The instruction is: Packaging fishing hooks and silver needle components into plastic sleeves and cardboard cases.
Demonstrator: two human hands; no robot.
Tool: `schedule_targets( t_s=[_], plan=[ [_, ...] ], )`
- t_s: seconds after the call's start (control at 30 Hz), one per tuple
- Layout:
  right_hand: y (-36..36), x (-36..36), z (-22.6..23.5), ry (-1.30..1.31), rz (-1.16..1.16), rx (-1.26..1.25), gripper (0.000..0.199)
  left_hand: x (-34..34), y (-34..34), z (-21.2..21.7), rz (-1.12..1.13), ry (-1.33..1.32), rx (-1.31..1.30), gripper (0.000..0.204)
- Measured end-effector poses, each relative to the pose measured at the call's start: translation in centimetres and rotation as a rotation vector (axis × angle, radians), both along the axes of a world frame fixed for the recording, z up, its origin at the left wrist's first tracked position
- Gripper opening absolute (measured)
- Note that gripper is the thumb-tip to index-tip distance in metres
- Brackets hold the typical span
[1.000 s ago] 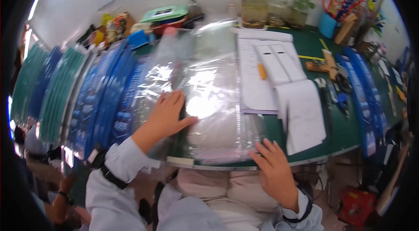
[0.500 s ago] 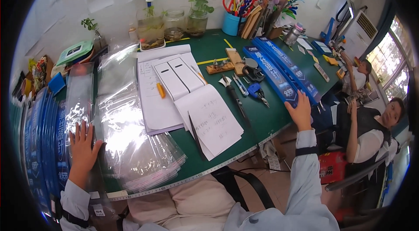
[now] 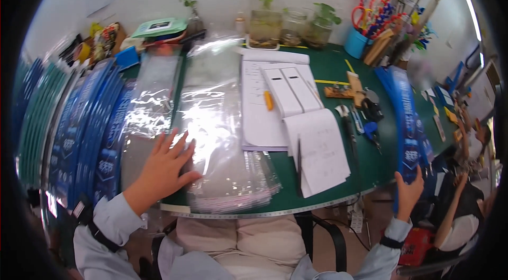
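My left hand is spread out, palm down, over the near end of a narrow clear plastic sleeve. Its fingertips reach the edge of a wider stack of clear plastic bags just to the right. At the table's right side, my right hand has its thumb and fingers closed on the near end of a long, narrow blue printed package. That package looks turned partly on its edge. Another blue package lies partly hidden behind it.
Blue packages stand in a row at far left. Papers with black tweezers lie mid-table. Right of them are blue-handled pliers and a wooden jig. Jars of plants line the wall. People sit at right.
The view has swung left, so the table appears further right. My right hand has closed on a blue package and tilted it. My left hand has moved right toward the wider bags.
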State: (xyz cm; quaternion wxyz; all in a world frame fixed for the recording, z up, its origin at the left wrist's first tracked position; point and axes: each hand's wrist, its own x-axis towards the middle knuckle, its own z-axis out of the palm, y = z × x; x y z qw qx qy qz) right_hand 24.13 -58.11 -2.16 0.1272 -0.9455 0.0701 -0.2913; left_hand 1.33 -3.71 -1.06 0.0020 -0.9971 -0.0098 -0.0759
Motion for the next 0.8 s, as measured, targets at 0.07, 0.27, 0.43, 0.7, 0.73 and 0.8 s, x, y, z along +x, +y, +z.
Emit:
schedule_targets(
  t_s=[0.07, 0.27, 0.43, 0.7, 0.73, 0.8],
  plan=[
    [0.0, -1.0, 0.1, -0.015, 0.2, 0.346, 0.075, 0.6, -0.7, -0.3, -0.008, 0.026, 0.005, 0.069],
    [9.7, -9.2, 1.7, 0.359, 0.869, 1.746, 0.072, 1.9, -3.8, 0.2, -0.101, 0.112, -0.116, 0.069],
    [19.8, -12.6, 1.2, 1.669, 1.688, 2.207, 0.115, 2.5, -7.3, 3.2, -0.144, 0.036, -0.985, 0.074],
    [25.7, -15.8, 3.2, 1.901, 1.153, 1.965, 0.109, -0.3, -13.3, 3.3, -0.68, 0.042, -2.574, 0.094],
    [26.0, -16.2, 3.0, 1.875, 1.035, 1.918, 0.108, -0.7, -12.8, 3.2, -0.66, 0.031, -2.574, 0.094],
    [26.6, -17.1, 2.7, 1.808, 0.806, 1.814, 0.107, -1.8, -11.4, 3.7, -0.269, -0.024, -2.415, 0.089]
  ],
)
